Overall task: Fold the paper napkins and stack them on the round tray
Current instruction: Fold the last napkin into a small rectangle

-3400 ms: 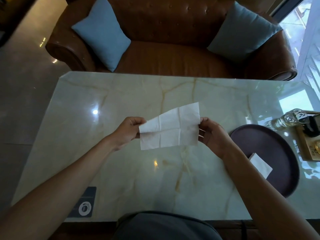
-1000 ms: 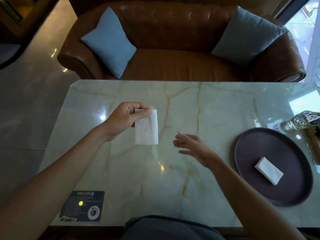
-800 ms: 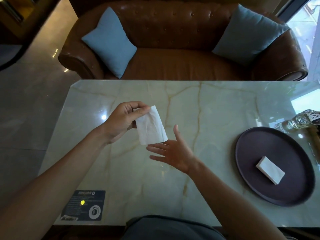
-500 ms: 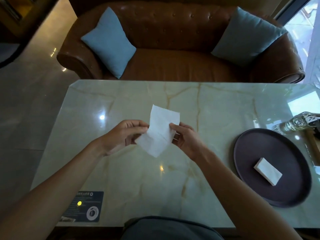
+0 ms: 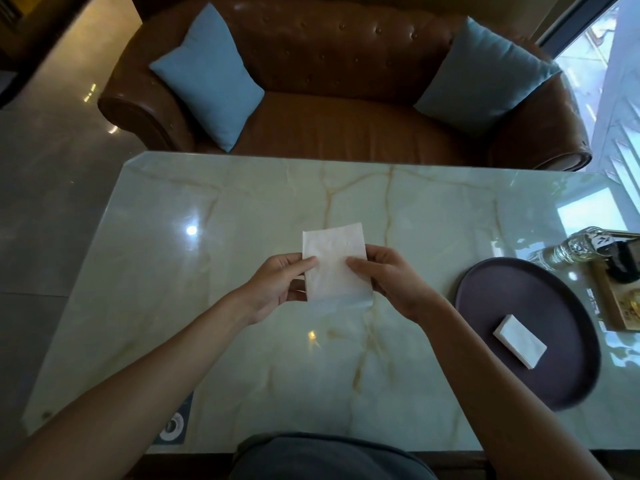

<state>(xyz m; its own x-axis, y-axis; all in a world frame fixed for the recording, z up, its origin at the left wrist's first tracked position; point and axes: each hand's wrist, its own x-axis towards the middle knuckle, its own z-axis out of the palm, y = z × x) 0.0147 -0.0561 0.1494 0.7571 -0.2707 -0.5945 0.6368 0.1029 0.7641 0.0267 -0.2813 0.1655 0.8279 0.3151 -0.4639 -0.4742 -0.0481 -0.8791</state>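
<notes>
Mid-fold step, we judge. Our left hand (image 5: 277,284) pinches the left edge of the napkin (image 5: 334,268), thumb on top; our right hand (image 5: 389,280) pinches its right edge the same way. The napkin is half-folded, held just above the middle of the table (image 5: 173,306). Toward the near right corner, the round tray (image 5: 491,289) holds one folded napkin (image 5: 519,341). Next move calls for one more fold to match that size, crease pressed, then a carry right onto the stack. Bottle (image 5: 575,247) at the right edge; sofa (image 5: 346,126) beyond the far edge.
</notes>
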